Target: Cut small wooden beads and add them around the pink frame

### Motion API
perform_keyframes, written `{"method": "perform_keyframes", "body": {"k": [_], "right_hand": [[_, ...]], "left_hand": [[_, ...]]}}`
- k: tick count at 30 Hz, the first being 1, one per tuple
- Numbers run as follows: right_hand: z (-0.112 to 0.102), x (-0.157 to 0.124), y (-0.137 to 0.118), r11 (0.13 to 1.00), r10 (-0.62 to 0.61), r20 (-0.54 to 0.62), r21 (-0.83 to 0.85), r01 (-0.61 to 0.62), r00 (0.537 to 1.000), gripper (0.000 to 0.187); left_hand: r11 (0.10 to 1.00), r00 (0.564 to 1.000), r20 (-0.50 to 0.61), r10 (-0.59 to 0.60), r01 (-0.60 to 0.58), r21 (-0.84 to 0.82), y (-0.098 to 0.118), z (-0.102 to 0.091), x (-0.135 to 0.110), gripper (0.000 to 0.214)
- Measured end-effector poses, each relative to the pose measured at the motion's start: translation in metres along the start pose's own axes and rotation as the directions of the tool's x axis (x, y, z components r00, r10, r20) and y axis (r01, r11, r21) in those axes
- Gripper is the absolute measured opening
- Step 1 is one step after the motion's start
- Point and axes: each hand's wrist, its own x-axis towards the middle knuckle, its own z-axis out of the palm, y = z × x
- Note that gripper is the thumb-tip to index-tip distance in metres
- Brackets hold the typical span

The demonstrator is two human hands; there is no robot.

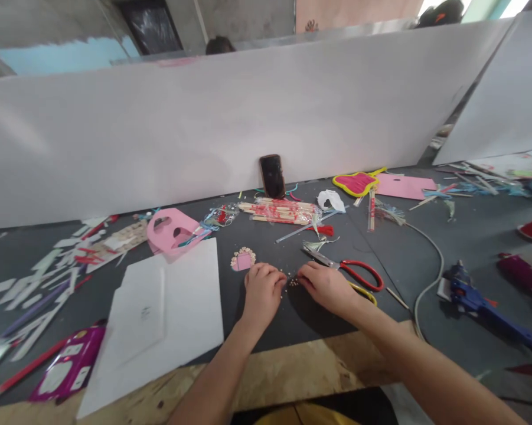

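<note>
Both hands rest on the dark tabletop beside a small scatter of pale bead-like bits (293, 283). My left hand (263, 288) lies just left of them, fingers curled and tips pressed together; anything in them is too small to make out. From the right, my right hand (325, 285) comes down with thumb and fingers closed at the bits' edge, its grip hidden too. Up and left of my left hand sits a small pink square piece (244, 260) edged with similar pale bits. Red-handled scissors (362, 275) lie against my right hand, with a yellow handle (364, 293) partly behind my wrist.
A white board (190, 295) lies at left, with a pink cut-out (175, 230) behind it. Wrapped chopsticks (283, 211) and a leaning phone (273, 176) stand ahead. A blue glue gun (473, 298) with a cable is at right. A white panel (204, 130) closes off the back.
</note>
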Motion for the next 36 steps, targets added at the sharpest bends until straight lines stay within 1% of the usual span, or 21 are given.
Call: {"method": "perform_keyframes", "body": {"k": [3,5,8,12,14,18,21,23,24,27,31,34,36], "right_hand": [[0.013,-0.002,-0.011,1.0,-0.015,0.004,-0.002,0.015,1.0,0.02],[0.014,-0.001,-0.009,1.0,-0.008,-0.005,-0.003,0.008,1.0,0.023],[0.012,0.002,-0.003,1.0,0.025,-0.024,-0.017,-0.025,0.999,0.028],[0.014,0.008,-0.006,0.996,0.061,-0.035,-0.062,-0.063,0.998,0.033],[0.018,0.009,-0.012,0.996,0.044,-0.033,-0.077,-0.046,0.999,0.034],[0.021,0.007,-0.021,0.997,-0.022,-0.017,-0.075,0.021,1.0,0.032],[0.02,0.011,-0.018,0.996,-0.029,-0.042,-0.083,0.025,0.999,0.032],[0.019,0.017,-0.015,0.995,-0.039,-0.055,-0.092,0.034,0.998,0.024],[0.02,0.021,-0.014,0.994,-0.05,-0.055,-0.095,0.044,0.997,0.021],[0.022,0.026,-0.013,0.992,-0.091,-0.046,-0.091,0.086,0.995,0.022],[0.021,0.013,-0.013,0.99,-0.129,-0.045,-0.056,0.127,0.991,0.014],[0.017,-0.002,-0.008,0.996,-0.087,-0.093,-0.038,0.084,0.992,0.028],[0.014,-0.01,-0.005,0.999,-0.043,-0.118,-0.036,0.039,0.992,0.028]], "left_hand": [[0.996,0.999,0.044,-0.026,0.022,0.089,0.001,-0.002,-0.002,0.016],[0.992,0.997,0.072,-0.036,0.026,0.126,-0.001,-0.006,-0.003,0.018],[0.989,0.996,0.079,-0.043,0.032,0.143,-0.006,-0.012,-0.003,0.02],[0.98,0.994,0.102,-0.034,0.014,0.197,-0.007,-0.015,-0.006,0.037],[0.976,0.992,0.128,-0.012,-0.016,0.216,-0.003,-0.014,-0.009,0.04],[0.975,0.98,0.189,0.055,-0.093,0.2,0.003,-0.011,-0.012,0.034],[0.974,0.982,0.185,0.045,-0.085,0.212,0.002,-0.011,-0.007,0.038],[0.969,0.984,0.175,0.026,-0.068,0.236,0.002,-0.011,-0.003,0.041],[0.967,0.985,0.173,0.022,-0.065,0.246,0.003,-0.011,-0.001,0.041],[0.965,0.983,0.183,0.024,-0.07,0.252,0.005,-0.01,0.0,0.037],[0.971,0.98,0.199,0.02,-0.066,0.229,0.005,-0.013,-0.01,0.034],[0.973,0.98,0.201,-0.004,-0.043,0.228,0.001,-0.017,-0.019,0.029],[0.971,0.979,0.203,-0.024,-0.026,0.238,-0.001,-0.018,-0.023,0.026]]}}
